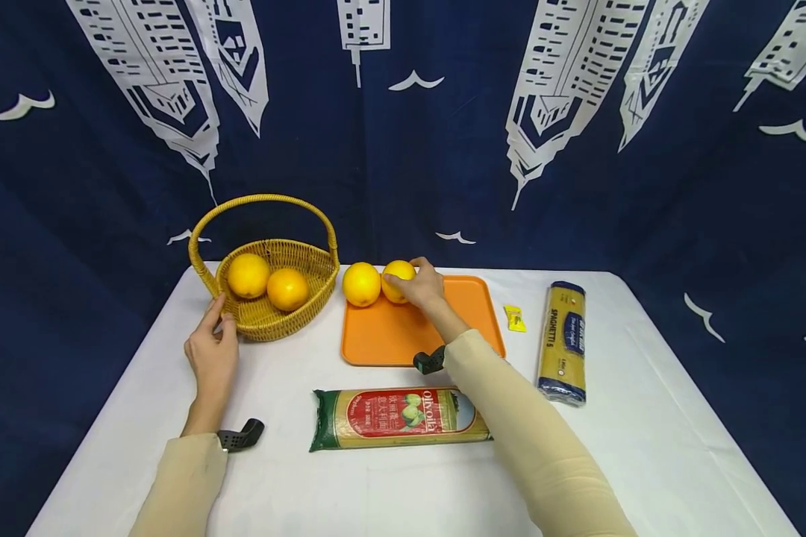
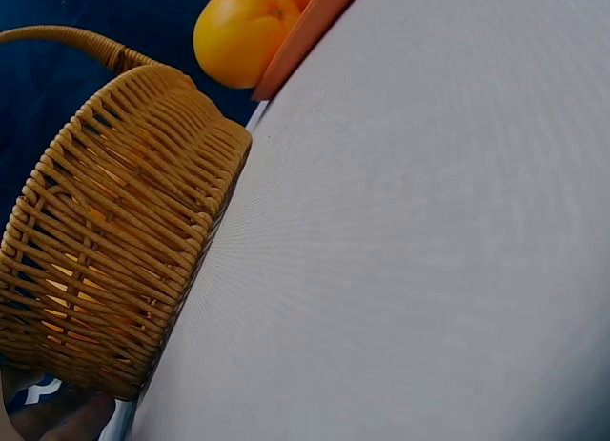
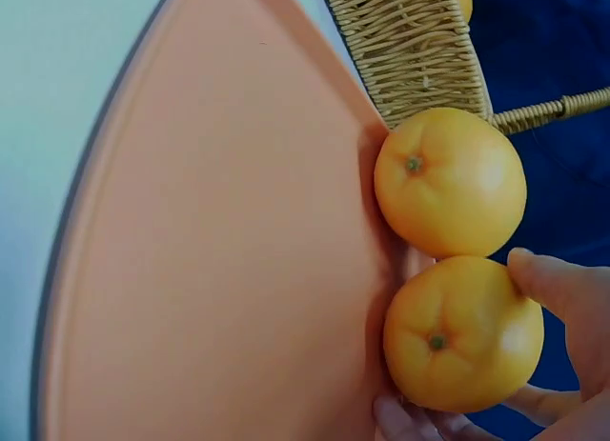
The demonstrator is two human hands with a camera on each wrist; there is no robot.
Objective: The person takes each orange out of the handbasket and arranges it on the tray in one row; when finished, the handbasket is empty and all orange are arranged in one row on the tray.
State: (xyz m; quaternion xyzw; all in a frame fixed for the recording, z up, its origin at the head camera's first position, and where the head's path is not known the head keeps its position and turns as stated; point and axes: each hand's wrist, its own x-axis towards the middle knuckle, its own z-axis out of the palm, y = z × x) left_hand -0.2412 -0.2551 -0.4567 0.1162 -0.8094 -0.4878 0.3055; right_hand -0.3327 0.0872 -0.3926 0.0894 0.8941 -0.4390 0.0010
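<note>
Our right hand (image 1: 428, 287) grips one orange (image 3: 462, 312); another orange (image 1: 361, 285) remains just left; farther left, we judge two oranges (image 1: 248, 276) (image 1: 287, 289) done, inside basket (image 1: 275, 330).

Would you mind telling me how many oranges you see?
4: left orange and right orange in the wicker basket, third orange at the far-left corner of the tray, fourth orange beside it, held by the right hand.

White tabletop (image 1: 275, 492) holds basket (image 1: 269, 330), tray (image 1: 376, 339), spaghetti (image 1: 563, 343), pasta pack (image 1: 399, 419), probably candy (image 1: 514, 318).
</note>
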